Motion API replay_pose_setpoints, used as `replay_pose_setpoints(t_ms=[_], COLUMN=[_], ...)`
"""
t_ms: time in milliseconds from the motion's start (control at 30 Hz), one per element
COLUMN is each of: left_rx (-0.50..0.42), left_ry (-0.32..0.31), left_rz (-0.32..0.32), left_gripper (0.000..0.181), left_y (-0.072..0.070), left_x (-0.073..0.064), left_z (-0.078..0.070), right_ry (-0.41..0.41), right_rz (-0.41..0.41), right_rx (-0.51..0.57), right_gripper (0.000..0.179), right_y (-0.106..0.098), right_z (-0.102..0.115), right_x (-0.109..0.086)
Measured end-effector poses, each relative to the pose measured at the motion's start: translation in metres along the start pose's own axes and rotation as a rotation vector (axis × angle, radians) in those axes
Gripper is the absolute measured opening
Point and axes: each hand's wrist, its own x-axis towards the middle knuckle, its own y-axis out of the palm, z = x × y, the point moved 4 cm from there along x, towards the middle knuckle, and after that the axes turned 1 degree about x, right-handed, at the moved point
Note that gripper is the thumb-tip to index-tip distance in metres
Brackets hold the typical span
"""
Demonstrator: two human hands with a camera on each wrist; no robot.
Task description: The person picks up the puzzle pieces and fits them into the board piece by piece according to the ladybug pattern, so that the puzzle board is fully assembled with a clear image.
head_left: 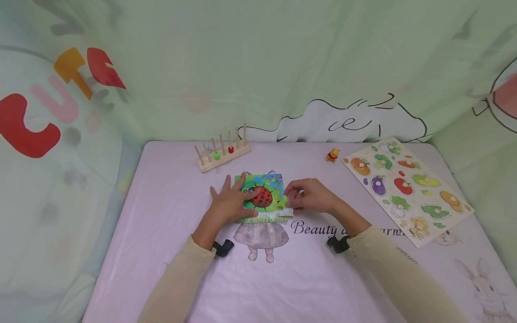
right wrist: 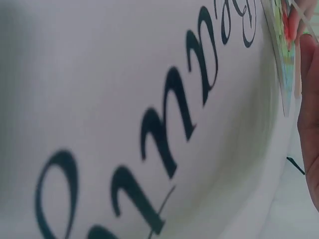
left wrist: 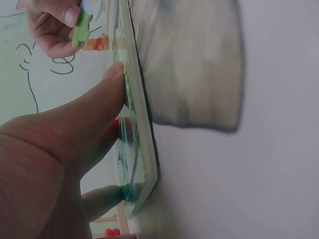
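Note:
A flat jigsaw puzzle with a red ladybug on green leaves (head_left: 264,197) lies on the table before me. My left hand (head_left: 228,202) rests on its left part with the fingers spread, thumb and fingertips touching the surface. At the puzzle's right side, my right hand (head_left: 313,195) pinches a green puzzle piece (left wrist: 81,30) between thumb and fingers. In the left wrist view this piece is tilted and held above the board. The right wrist view catches only the edge of the right hand (right wrist: 310,114) and the puzzle's corner (right wrist: 280,55).
Behind the puzzle stands a wooden peg rack (head_left: 224,157) with a green and a red bead. A small bear figure (head_left: 333,155) is at the back. On the right lies a vegetable puzzle board (head_left: 408,188). Printed curtains surround the pale pink table (head_left: 169,188).

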Motion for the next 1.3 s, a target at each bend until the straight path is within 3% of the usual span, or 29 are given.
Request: replay_pose_setpoints(t_ms=[567,1300], left_rx=[0.006,0.017], left_ry=[-0.005,-0.018], left_rz=[0.014,0.018], left_gripper=[0.073,0.073], left_y=[-0.002,-0.001], left_x=[0.0,-0.001], left_z=[0.001,-0.001], right_ry=[0.069,0.193], right_rz=[-0.015,-0.129], right_rx=[-0.015,-0.082], right_gripper=[0.019,0.016], right_y=[0.017,0.026], right_z=[0.001,0.011], right_x=[0.012,0.014])
